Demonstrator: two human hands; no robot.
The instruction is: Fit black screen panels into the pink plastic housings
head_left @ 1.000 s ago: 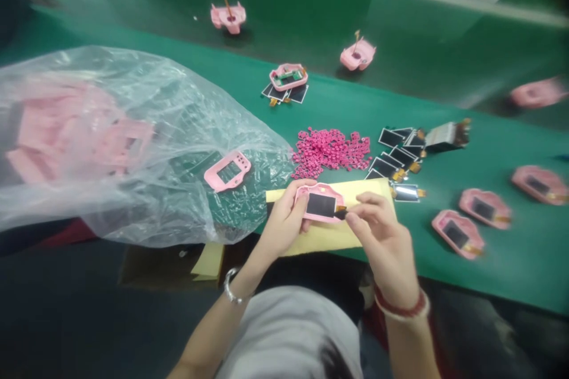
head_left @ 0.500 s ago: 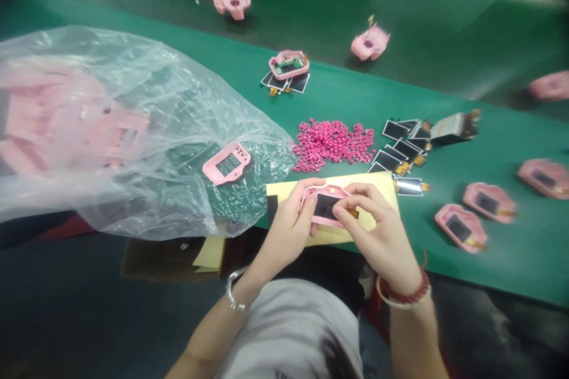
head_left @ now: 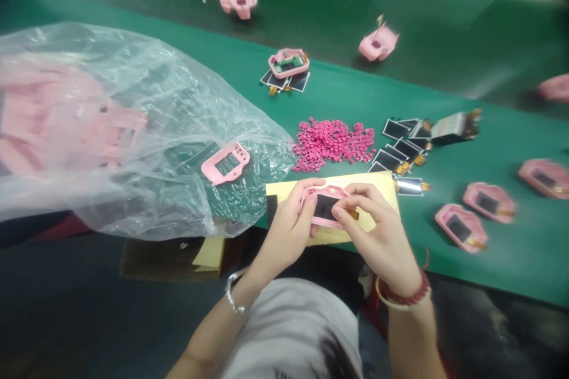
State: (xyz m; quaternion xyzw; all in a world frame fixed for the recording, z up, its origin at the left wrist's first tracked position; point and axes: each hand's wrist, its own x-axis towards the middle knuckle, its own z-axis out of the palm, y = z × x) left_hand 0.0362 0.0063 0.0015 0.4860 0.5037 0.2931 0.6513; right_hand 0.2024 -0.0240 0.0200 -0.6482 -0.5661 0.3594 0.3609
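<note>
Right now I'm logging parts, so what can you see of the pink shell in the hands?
The pink shell looks like smooth plastic, with a raised, curving rim and its hollow side up. Inside lies a dark rectangular screen; an amber strip shows at the right end. The left hand holds the left end, and the right hand has fingertips at the right part, hiding some of it. It is seen over a yellow sheet; contact is unclear.

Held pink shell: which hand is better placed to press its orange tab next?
Probably the right hand: its fingers are beside the orange tab; the left hand holds the pink shell by its other end.
</note>
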